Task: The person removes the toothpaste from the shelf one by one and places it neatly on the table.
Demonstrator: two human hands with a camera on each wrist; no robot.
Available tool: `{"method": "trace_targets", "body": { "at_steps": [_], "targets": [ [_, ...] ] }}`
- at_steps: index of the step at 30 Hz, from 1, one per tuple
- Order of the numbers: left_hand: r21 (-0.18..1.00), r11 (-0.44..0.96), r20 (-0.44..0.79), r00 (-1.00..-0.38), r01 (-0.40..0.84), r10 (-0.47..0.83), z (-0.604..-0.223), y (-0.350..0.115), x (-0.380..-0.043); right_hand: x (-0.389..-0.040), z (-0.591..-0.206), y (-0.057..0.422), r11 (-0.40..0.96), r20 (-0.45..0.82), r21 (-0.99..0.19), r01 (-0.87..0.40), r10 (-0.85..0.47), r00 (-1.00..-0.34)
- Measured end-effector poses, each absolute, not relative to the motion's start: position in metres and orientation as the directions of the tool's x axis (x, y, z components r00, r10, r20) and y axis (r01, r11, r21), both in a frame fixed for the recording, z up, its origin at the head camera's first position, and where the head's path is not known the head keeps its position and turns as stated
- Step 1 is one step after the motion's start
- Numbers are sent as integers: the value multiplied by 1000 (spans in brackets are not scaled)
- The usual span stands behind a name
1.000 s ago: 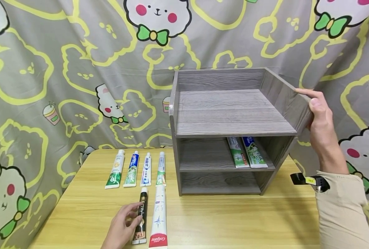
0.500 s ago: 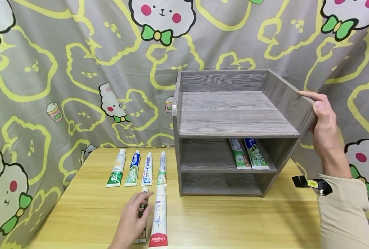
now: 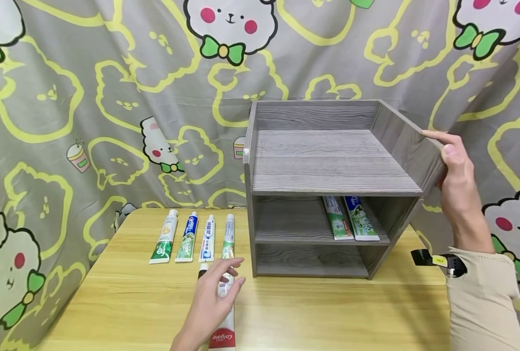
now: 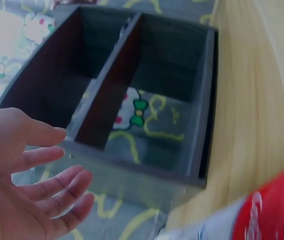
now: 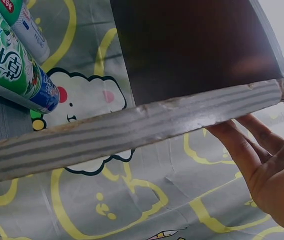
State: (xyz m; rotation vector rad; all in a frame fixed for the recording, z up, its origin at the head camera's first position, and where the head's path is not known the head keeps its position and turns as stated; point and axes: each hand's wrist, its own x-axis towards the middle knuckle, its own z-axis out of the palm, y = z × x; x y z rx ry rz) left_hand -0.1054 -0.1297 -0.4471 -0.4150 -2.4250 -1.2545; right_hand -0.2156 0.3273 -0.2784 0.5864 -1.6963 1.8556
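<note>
My left hand [image 3: 211,297], fingers spread and slightly bent, hovers over a white toothpaste tube with a red Colgate end [image 3: 223,337] and hides its middle. Just left of that, a black toothpaste tube [image 3: 202,269] is mostly covered by the same hand. In the left wrist view the left hand [image 4: 37,185] holds nothing, and the tube's red end [image 4: 266,210] shows at lower right. My right hand [image 3: 458,183] grips the right side panel of a grey wooden desk shelf [image 3: 334,161] near its front top corner; its fingers [image 5: 241,150] lie on the panel's outer side.
Several toothpaste tubes [image 3: 187,239] stand in a row at the table's back left. On the shelf's middle board lie a green-white tube [image 3: 338,219] and a blue-green one [image 3: 361,219]. A patterned curtain [image 3: 110,107] hangs behind the wooden table [image 3: 330,312].
My left hand has moved right and slightly up, from the black tube to above the Colgate tube, with its fingers spreading. The right hand stays on the shelf; the head view shifted slightly.
</note>
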Motion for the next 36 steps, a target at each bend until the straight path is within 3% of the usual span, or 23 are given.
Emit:
{"method": "trace_targets", "body": {
  "at_steps": [12, 19, 36],
  "targets": [
    [657, 424, 605, -771, 623, 197, -438, -85, -117, -215, -278, 327, -56, 650, -751, -658, 114, -751],
    [687, 328, 598, -761, 648, 253, -429, -61, -121, -214, -277, 326, -63, 648, -752, -656, 106, -754],
    [642, 274, 656, -698, 716, 287, -399, -8, -151, -213, -276, 323, -85, 645, -749, -657, 130, -753]
  ]
}}
